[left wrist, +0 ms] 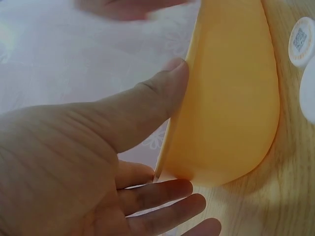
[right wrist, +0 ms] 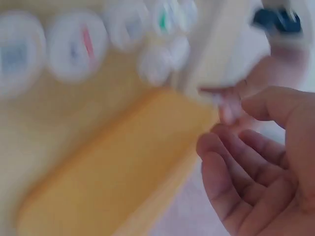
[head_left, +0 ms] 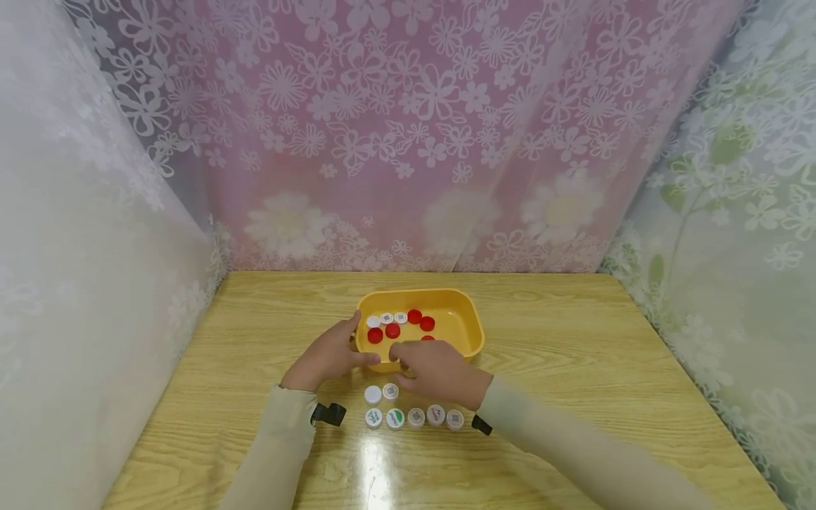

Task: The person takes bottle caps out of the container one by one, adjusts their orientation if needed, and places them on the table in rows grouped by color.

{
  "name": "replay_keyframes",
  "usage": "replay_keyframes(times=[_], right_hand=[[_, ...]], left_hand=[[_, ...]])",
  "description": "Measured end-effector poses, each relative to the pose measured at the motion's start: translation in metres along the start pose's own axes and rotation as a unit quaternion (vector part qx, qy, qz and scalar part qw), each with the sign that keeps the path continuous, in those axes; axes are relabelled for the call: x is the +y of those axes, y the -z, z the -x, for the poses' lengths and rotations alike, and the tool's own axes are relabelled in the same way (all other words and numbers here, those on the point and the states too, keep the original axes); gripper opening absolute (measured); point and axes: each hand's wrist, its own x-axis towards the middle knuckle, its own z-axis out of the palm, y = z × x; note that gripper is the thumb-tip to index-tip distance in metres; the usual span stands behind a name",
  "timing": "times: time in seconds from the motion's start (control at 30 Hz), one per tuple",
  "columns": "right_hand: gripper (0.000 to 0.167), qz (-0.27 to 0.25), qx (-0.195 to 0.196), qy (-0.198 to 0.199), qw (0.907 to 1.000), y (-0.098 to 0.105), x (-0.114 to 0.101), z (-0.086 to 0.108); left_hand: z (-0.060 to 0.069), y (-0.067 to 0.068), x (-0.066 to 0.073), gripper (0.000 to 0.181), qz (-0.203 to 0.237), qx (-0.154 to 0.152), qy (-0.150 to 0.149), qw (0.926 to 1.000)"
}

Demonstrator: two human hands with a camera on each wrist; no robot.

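A yellow plastic basin (head_left: 474, 319) sits on the table. Inside lie several red bottle caps (head_left: 392, 331) and three white bottle caps (head_left: 387, 319). My left hand (head_left: 328, 354) holds the basin's left end; in the left wrist view its thumb (left wrist: 167, 88) presses the rim and the other fingers spread around the end. My right hand (head_left: 436, 368) is over the basin's near side, hiding part of it and of a red cap. The right wrist view shows its fingers (right wrist: 219, 182) loosely bent, the thumb apart, no cap visible between them; that view is blurred.
In front of the basin, two white caps (head_left: 372, 394) stand side by side. Nearer me runs a row of several white caps (head_left: 416, 418), some with printed logos or square codes. Flowered curtains (head_left: 408, 142) hang behind and on both sides of the wooden table (head_left: 548, 319).
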Motion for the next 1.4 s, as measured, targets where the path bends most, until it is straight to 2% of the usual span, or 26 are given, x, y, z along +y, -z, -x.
replay_keyframes(times=[0.1, 0.2, 0.37, 0.53, 0.77, 0.93, 1.1, 1.27, 1.4], right_hand=[[0.035, -0.001, 0.049, -0.022, 0.9985, 0.022, 0.012, -0.004], [0.037, -0.012, 0.064, -0.051, 0.9966, 0.039, 0.025, -0.011], [0.031, 0.004, 0.030, -0.080, 0.9963, 0.051, 0.045, -0.028], [0.033, 0.023, -0.035, -0.079, 0.9960, 0.052, 0.056, -0.052], [0.033, 0.052, -0.122, -0.052, 0.9898, 0.041, 0.073, -0.088], [0.028, 0.096, -0.160, -0.078, 0.9794, 0.025, 0.076, -0.109], [0.026, 0.137, -0.171, -0.064, 0.9735, 0.016, 0.073, -0.119], [0.017, 0.190, -0.159, -0.035, 0.9681, 0.003, 0.075, -0.127], [0.010, 0.212, -0.158, -0.025, 0.9642, -0.006, 0.077, -0.133]], left_hand=[[-0.001, 0.000, 0.000, 0.106, -0.001, -0.001, 0.004, 1.0000], [-0.001, 0.001, 0.000, 0.106, -0.001, -0.002, 0.013, 0.9999], [-0.001, 0.001, 0.000, 0.106, 0.001, -0.007, 0.021, 0.9997], [-0.002, 0.001, -0.001, 0.104, -0.001, -0.010, 0.021, 0.9997], [-0.002, 0.001, 0.000, 0.104, -0.003, -0.009, 0.016, 0.9998], [-0.002, 0.001, 0.000, 0.104, 0.001, -0.009, 0.015, 0.9998], [0.000, 0.002, 0.002, 0.104, -0.004, -0.011, 0.007, 0.9999], [0.001, 0.002, 0.002, 0.104, 0.003, -0.011, 0.007, 0.9999], [0.001, 0.003, 0.002, 0.104, 0.009, -0.009, 0.006, 0.9999]])
